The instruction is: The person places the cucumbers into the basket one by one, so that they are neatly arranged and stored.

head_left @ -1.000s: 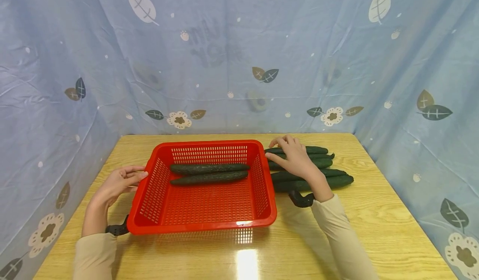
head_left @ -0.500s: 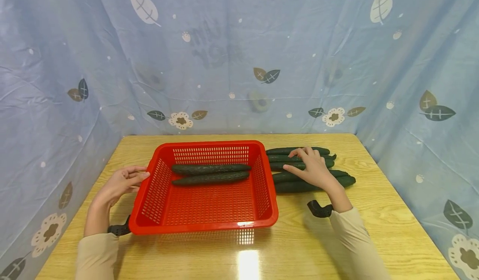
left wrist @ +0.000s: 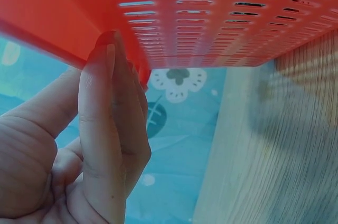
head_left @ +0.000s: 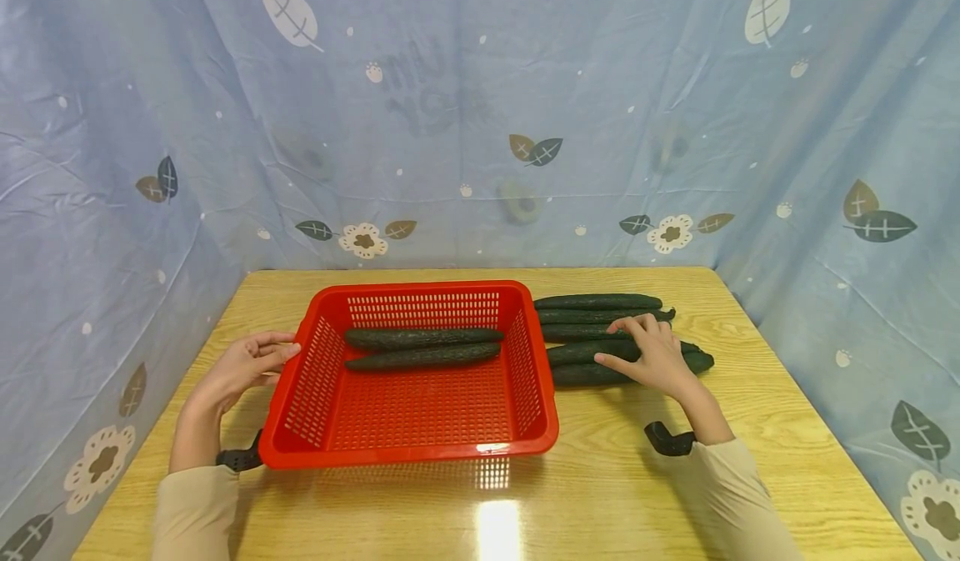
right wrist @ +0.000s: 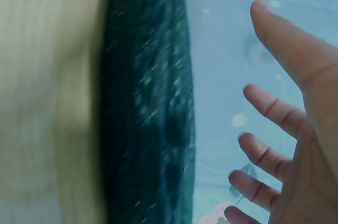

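A red plastic basket (head_left: 408, 457) with slotted walls stands on the table, two long dark green cucumbers (head_left: 423, 356) lying side by side along its far half. At its left rim my left hand (head_left: 243, 365) pinches the edge; in the left wrist view the fingertips (left wrist: 108, 49) press up under the rim. Several more cucumbers (head_left: 600, 302) lie in a row to the right of the basket. My right hand (head_left: 656, 359) hovers over the nearer ones with spread, loosely bent fingers and nothing in it. One cucumber (right wrist: 150, 102) fills the middle of the right wrist view, apart from that hand.
The wooden table (head_left: 600, 494) reaches forward to a blue patterned curtain (head_left: 480, 111) that hangs behind it and on both sides. A black wrist strap mount (head_left: 670, 439) hangs by the right wrist. The basket's right wall stands close to the cucumbers' left ends.
My right hand has moved from beside the basket's right rim rightward and nearer me, over the closer cucumbers, uncovering the far ones. The left hand and the basket have stayed in place.
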Tool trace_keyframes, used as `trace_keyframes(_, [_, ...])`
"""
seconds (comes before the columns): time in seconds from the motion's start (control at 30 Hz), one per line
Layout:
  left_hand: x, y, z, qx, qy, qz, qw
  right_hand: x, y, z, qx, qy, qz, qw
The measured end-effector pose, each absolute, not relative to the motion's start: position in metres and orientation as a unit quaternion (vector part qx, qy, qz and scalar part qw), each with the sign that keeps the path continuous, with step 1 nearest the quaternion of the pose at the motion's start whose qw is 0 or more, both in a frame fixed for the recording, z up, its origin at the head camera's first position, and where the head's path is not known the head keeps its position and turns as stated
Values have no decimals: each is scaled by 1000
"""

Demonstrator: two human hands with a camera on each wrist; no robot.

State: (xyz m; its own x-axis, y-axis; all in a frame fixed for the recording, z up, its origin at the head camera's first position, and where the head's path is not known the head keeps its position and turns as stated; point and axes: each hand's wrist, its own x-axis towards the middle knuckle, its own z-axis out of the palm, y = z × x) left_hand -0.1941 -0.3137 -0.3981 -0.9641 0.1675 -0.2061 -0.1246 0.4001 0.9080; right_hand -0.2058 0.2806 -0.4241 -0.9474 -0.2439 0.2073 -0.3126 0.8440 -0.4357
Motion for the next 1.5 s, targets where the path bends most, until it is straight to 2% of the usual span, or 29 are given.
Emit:
trace_keyframes(0.3, [-196,-314,-397,17,828,543,139,-199,297,-443,140,-963,225,49])
trace_keyframes(0.8, [-198,-314,-395,20,818,557,143,-191,308,-454,150,-971,179,57])
trace_keyframes(1.23, [-196,-313,-394,18,816,561,140,-190,305,-464,183,-965,145,119])
trace_keyframes(1.5, [-194,-314,-397,16,812,566,139,-183,306,-463,186,-969,140,77])
